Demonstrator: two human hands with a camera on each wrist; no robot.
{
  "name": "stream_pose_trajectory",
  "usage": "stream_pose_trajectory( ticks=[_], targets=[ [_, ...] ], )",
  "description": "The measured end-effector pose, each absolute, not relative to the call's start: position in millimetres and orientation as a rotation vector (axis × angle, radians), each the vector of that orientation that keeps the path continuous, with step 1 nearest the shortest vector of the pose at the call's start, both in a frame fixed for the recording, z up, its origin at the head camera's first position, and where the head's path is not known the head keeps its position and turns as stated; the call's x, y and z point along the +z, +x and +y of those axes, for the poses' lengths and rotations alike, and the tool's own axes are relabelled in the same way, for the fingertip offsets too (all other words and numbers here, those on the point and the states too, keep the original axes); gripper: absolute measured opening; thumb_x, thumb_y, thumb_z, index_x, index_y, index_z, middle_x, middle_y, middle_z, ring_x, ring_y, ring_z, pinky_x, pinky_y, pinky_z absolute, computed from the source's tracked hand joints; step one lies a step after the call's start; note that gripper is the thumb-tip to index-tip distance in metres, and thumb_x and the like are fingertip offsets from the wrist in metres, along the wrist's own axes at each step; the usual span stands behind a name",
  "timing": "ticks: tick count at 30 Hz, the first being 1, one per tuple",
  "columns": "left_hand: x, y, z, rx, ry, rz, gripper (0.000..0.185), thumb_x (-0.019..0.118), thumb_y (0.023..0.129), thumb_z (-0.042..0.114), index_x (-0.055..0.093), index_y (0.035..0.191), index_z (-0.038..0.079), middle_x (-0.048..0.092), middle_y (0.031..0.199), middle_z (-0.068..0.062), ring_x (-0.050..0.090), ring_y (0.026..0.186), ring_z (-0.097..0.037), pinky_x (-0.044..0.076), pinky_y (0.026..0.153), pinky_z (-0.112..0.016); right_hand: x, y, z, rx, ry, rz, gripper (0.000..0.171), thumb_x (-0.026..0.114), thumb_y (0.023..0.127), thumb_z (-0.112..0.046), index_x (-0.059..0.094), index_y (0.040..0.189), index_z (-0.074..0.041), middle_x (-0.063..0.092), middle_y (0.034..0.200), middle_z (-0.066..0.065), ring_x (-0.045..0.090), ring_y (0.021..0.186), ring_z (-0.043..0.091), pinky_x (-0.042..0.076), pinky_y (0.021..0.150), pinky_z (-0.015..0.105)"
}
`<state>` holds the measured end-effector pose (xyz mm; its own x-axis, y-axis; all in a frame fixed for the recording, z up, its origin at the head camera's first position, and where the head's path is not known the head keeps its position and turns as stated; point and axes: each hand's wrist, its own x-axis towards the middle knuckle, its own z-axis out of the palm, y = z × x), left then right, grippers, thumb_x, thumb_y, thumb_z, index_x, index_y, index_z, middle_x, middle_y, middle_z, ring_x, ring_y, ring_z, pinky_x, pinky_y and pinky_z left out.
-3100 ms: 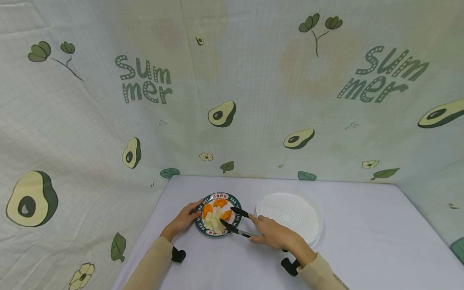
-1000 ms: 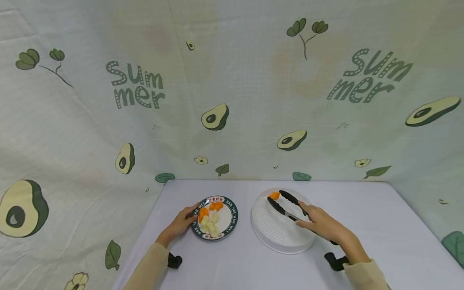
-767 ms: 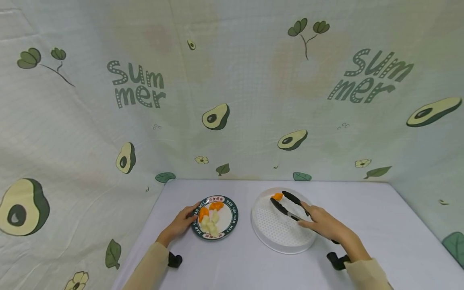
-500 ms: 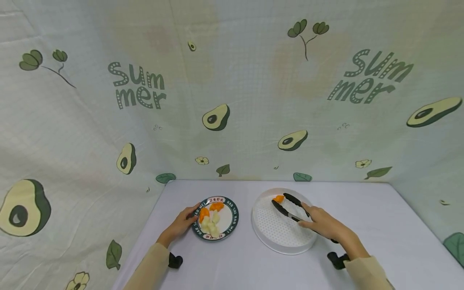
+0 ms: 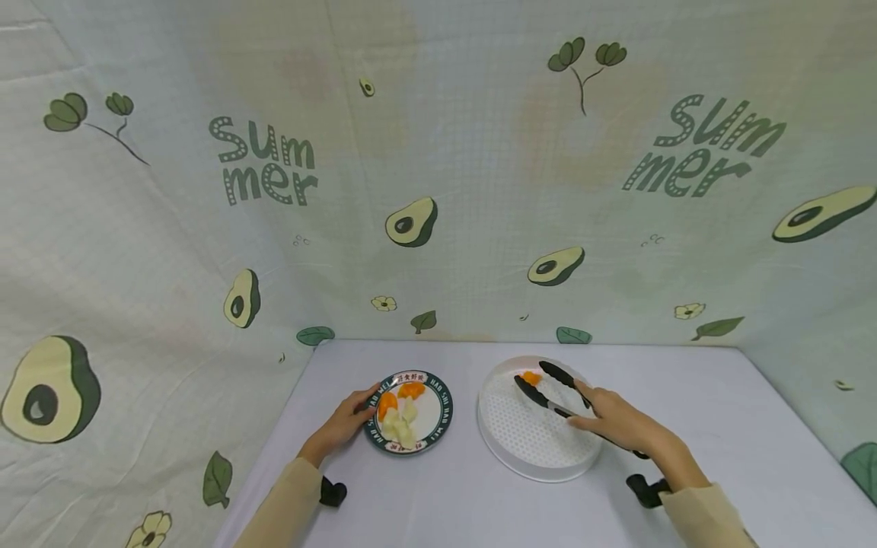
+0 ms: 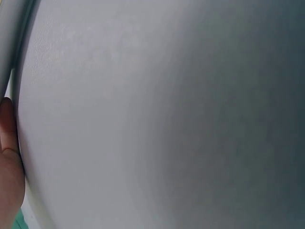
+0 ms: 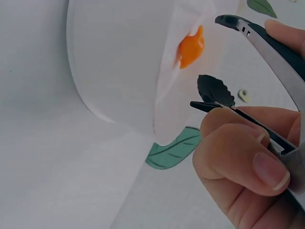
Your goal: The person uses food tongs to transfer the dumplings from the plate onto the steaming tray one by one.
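Note:
My left hand (image 5: 342, 425) holds the left rim of a green-bordered plate (image 5: 444, 426), thumb over the edge. On the plate lie orange pieces (image 5: 387, 403) and pale yellow chunks (image 5: 399, 428), which look like cut fruit. In my right hand (image 5: 620, 417) I grip black-tipped metal tongs (image 5: 556, 408), their arms spread apart over a round white tray (image 5: 507, 464) with a dotted, mesh-like bottom. An orange piece (image 5: 530, 377) lies at the tray's far side, between the tong tips and apart from them in the right wrist view (image 7: 191, 47). The left wrist view shows mostly blurred pale surface and part of my hand (image 6: 9, 167).
A white-covered table (image 5: 452, 502) bears the plate on the left and the tray to its right, with a gap between them. Behind and beside it hangs a pale cloth (image 5: 473, 152) printed with avocados and leaves. A black strap end (image 5: 332, 493) hangs by each wrist.
The tongs moved right from the plate to the tray, bringing one orange piece, and their tips have since spread, leaving it there. My left hand has stayed on the plate's rim.

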<state>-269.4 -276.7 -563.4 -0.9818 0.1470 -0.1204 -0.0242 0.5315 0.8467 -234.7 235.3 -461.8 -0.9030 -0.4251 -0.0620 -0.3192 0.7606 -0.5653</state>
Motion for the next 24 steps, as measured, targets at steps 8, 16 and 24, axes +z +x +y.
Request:
stream_pose_trajectory(
  ticks=[8, 16, 24],
  targets=[
    [-560, -268, -276, 1.437, 0.127, 2.592, 0.054, 0.058, 0.102, 0.016, 0.042, 0.153, 0.021, 0.046, 0.144, -0.019, 0.038, 0.136, -0.042, 0.027, 0.112, -0.063, -444, -234, 225, -0.909, -0.721, 2.77, 0.085, 0.065, 0.096, -0.042, 0.028, 0.149, 0.014, 0.057, 0.095, 0.015, 0.053, 0.082, 0.021, 0.049, 0.068, 0.035],
    [-563, -270, -276, 1.425, 0.114, 2.6, 0.054, 0.058, 0.102, 0.017, 0.043, 0.153, 0.021, 0.046, 0.145, -0.018, 0.038, 0.136, -0.041, 0.027, 0.113, -0.062, -436, -233, 198, -0.932, -0.824, 2.701, 0.088, 0.063, 0.096, -0.047, 0.025, 0.153, 0.008, 0.058, 0.112, 0.018, 0.054, 0.093, 0.023, 0.049, 0.082, 0.042],
    [-564, -269, -275, 1.412, 0.099, 2.608, 0.053, 0.057, 0.102, 0.018, 0.043, 0.153, 0.023, 0.043, 0.149, -0.019, 0.036, 0.138, -0.042, 0.027, 0.113, -0.062, -442, -227, 165, -0.964, -0.967, 2.699, 0.085, 0.065, 0.096, -0.043, 0.026, 0.154, 0.007, 0.05, 0.14, 0.024, 0.057, 0.104, 0.024, 0.051, 0.09, 0.046]
  ],
)
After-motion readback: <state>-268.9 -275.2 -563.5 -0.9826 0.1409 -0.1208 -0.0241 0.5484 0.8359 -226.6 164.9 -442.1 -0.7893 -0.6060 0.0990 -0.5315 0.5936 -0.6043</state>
